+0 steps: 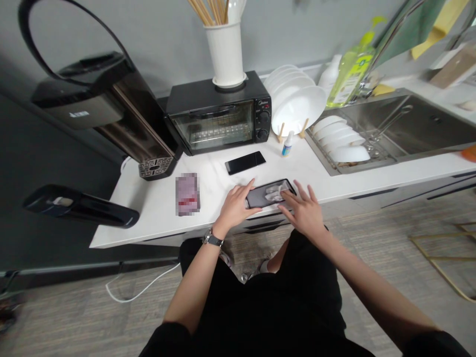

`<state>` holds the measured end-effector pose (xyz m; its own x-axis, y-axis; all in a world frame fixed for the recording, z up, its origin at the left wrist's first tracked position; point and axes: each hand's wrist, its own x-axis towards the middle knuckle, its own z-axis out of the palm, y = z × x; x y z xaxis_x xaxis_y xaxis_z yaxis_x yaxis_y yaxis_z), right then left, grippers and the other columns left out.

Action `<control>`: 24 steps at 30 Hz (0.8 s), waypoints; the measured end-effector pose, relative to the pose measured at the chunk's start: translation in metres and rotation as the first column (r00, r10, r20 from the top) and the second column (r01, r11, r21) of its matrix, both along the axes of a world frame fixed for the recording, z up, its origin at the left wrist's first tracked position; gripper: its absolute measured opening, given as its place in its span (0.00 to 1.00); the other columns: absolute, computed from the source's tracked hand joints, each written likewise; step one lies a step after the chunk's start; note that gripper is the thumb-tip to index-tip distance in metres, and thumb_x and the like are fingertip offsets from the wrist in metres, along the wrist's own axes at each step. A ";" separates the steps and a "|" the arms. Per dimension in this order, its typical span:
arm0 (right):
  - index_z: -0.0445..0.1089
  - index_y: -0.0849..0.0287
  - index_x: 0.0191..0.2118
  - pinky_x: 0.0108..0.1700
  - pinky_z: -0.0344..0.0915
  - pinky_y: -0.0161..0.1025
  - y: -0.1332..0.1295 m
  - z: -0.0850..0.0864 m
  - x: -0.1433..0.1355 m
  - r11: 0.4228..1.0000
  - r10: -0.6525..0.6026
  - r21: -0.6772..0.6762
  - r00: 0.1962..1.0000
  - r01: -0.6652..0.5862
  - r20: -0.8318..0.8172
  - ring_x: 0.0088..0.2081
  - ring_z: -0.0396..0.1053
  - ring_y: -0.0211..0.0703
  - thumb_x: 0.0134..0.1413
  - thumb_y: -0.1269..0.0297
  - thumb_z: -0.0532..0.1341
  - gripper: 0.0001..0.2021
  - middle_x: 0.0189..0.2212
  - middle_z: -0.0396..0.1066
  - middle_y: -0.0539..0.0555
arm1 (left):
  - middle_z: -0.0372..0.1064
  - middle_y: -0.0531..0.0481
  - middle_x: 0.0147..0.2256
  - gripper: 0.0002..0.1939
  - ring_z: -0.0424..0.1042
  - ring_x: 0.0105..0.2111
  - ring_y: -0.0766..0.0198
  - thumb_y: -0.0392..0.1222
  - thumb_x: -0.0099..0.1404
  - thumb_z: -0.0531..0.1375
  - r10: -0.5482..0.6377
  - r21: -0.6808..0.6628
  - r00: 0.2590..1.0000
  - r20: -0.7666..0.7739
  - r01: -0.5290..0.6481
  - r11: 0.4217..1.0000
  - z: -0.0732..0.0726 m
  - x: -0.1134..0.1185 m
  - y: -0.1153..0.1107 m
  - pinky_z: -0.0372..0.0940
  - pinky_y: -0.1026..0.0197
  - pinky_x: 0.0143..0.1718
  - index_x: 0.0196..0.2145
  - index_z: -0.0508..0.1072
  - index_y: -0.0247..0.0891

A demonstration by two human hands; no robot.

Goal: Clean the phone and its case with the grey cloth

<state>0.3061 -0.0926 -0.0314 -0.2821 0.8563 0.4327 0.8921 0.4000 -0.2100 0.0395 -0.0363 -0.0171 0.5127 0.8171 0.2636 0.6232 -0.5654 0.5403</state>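
Observation:
A phone-like device with a dark frame (pixel 260 197) lies at the counter's front edge, with a crumpled whitish cloth or tissue (pixel 274 192) on its right half. My left hand (pixel 236 205) rests at the device's left end, thumb and fingers apart around the corner. At the right end is my right hand (pixel 305 212), its fingers spread and one fingertip touching the whitish piece. Behind the device lies a black phone (pixel 245 162). A small spray bottle (pixel 287 144) stands upright near the plates. To the left is a blurred-out purplish item (pixel 188 194).
A toaster oven (pixel 219 126) carries a white utensil holder (pixel 226 54). Black appliances stand on the left, one a tall machine (pixel 122 114). Plates (pixel 297 106), a sink (pixel 420 129) with bowls and a green soap bottle (pixel 351 72) are on the right.

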 end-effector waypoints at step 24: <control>0.68 0.70 0.64 0.72 0.51 0.67 0.019 -0.003 -0.084 0.999 -0.031 -0.033 0.991 0.027 -0.130 0.73 0.53 0.69 0.71 0.42 0.55 0.34 0.62 0.71 0.72 | 0.72 0.44 0.61 0.49 0.68 0.57 0.49 0.42 0.66 0.68 0.030 -0.028 1.000 0.004 -0.030 0.999 -0.002 0.001 0.008 0.63 0.48 0.61 0.76 0.49 0.46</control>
<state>0.2218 -0.0734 -0.0342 -0.1997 0.8768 0.4374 0.8676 0.3657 -0.3369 0.0404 -0.0281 -0.0191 0.4869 0.8390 0.2430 0.6370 -0.5314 0.5585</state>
